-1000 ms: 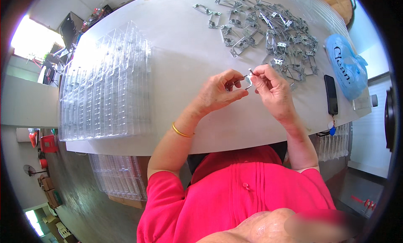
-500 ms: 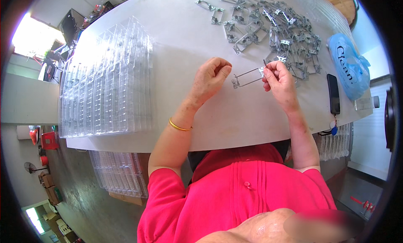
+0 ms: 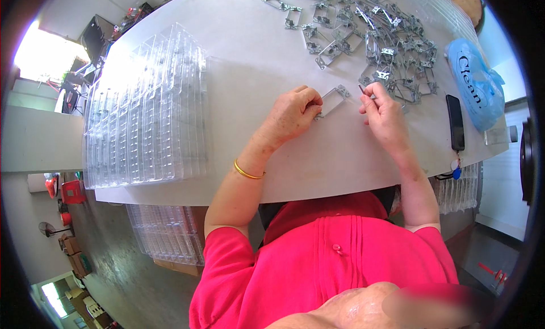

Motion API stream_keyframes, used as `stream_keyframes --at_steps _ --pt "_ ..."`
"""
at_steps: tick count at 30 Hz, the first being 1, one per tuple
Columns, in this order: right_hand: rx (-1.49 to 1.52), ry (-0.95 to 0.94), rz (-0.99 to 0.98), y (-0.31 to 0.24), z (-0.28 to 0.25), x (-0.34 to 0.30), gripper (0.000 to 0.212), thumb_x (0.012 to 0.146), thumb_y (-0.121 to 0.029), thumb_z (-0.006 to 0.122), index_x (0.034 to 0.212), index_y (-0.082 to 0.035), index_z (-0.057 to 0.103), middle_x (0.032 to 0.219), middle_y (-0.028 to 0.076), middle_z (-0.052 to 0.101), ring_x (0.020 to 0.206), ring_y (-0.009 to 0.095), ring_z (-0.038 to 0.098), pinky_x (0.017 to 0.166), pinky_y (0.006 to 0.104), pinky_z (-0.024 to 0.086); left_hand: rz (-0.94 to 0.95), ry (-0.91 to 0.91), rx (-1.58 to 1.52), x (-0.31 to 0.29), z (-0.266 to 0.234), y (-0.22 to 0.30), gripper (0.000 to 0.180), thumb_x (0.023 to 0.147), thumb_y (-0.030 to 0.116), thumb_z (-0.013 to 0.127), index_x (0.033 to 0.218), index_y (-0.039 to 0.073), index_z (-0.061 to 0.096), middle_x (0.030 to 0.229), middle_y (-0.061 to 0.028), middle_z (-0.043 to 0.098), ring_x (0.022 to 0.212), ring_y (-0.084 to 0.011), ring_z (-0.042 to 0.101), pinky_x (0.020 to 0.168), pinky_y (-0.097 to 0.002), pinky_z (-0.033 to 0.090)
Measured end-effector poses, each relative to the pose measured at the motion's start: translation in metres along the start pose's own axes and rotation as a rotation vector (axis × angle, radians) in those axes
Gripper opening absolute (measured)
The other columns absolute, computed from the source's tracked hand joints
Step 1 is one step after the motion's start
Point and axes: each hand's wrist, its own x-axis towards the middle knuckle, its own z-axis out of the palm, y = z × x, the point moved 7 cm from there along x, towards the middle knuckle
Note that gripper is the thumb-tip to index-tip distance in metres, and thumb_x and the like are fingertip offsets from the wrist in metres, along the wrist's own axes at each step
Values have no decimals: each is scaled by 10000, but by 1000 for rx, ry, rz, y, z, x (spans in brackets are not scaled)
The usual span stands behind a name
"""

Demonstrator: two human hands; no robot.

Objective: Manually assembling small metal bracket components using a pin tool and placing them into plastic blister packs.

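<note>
Below the bracket pile point(image 3: 388, 50), a metal frame point(image 3: 342, 91) is clamped in the fingers of the left hand point(image 3: 292, 113); beside the pile, a dark rod point(image 3: 361, 89) is pinched by those of the right hand point(image 3: 381, 110).

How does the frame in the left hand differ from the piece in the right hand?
The metal frame is an open rectangle; the thin dark piece shows only as a short tip. The metal frame juts up and right from the left hand, the thin dark piece up and left from the right hand.

A silvery rectangular frame point(image 3: 342, 91) slants near a dark rod point(image 3: 361, 88).
</note>
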Motion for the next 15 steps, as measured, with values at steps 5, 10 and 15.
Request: stream_keyframes --at_steps 5,10,15 --pt "-39 -77 -25 2 -8 -16 101 992 -156 630 1020 -70 586 748 117 706 684 248 727 630 356 527 -40 49 -19 0 -5 4 137 881 65 707 999 -2 690 882 -109 680 756 -195 654 705 -322 522" --pt "-88 -91 -133 5 -22 -36 72 968 -120 646 982 -63 605 747 121 689 686 266 710 629 358 516 -73 0 -19 4 0 -9 158 883 93 698 1015 6 703 940 -130 692 798 -218 676 729 -333 537" --pt "-85 -117 -160 32 -31 -49 55 977 -85 630 975 -43 594 681 102 598 599 201 613 592 342 481 -11 -1 1 1 5 -12 161 882 97 665 1014 25 721 974 -162 672 852 -312 682 780 -381 549"
